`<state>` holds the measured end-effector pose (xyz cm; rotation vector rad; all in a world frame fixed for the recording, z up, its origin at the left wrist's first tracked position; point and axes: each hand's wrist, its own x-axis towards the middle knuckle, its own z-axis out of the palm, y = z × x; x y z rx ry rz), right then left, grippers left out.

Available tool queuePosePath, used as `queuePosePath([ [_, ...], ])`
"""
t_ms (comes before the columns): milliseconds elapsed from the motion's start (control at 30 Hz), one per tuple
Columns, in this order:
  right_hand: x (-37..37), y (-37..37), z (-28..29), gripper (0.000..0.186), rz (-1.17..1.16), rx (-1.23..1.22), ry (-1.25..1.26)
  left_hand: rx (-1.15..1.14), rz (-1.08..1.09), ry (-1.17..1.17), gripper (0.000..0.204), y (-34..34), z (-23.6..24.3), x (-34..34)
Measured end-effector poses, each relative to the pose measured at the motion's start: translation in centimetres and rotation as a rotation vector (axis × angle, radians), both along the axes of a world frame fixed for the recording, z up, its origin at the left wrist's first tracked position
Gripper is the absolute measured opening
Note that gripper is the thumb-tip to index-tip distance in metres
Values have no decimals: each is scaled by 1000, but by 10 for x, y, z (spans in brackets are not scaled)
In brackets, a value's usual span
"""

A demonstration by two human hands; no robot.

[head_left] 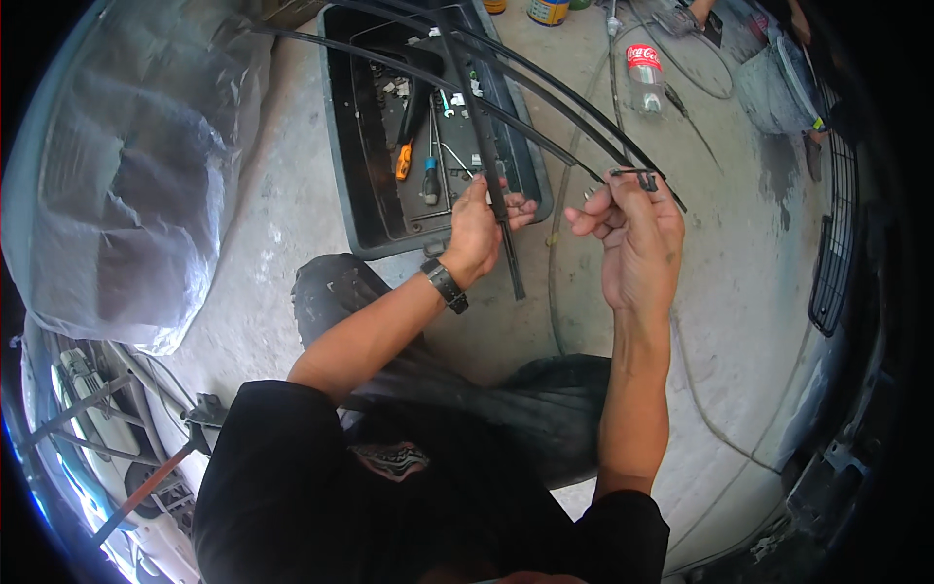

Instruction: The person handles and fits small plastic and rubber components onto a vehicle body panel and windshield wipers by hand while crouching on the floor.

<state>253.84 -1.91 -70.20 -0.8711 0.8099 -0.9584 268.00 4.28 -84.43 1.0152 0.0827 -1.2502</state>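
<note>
My left hand (472, 229) grips a long black strip (514, 268) that runs upright across the front of a dark plastic tray (340, 161), its lower end hanging past the rim. My right hand (637, 234) pinches a small black clip (644, 180) near the ends of several curved black strips (598, 117), which arch over the tray toward the upper left. Inside the tray lie an orange-handled tool (403, 163), a blue-handled screwdriver (431, 177), a small wrench (448, 109) and scattered small pieces.
A plastic bottle (646, 92) and cables (707, 423) lie on the concrete floor (272, 292). Plastic sheeting (126, 195) covers something at left, above metal framework (117, 428). A black grille (837, 234) stands at right. Another person's hand (699, 14) shows at top right, by a bucket (769, 88).
</note>
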Motion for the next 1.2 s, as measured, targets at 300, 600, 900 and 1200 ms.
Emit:
queuePosePath([
  [300, -20, -7, 11, 10, -12, -47, -21, 247, -208, -174, 46, 5, 21, 51],
  [600, -23, -1, 10, 11, -33, -133, 111, 481, -539, -967, 37, -63, -43, 153],
  [900, -40, 0, 12, 8, -85, -45, 195, 522, -1183, -1939, 23, -59, -167, 138],
  [1200, -71, 6, -2, 7, -143, 351, 40, 302, -687, -1843, 18, -40, -129, 154],
])
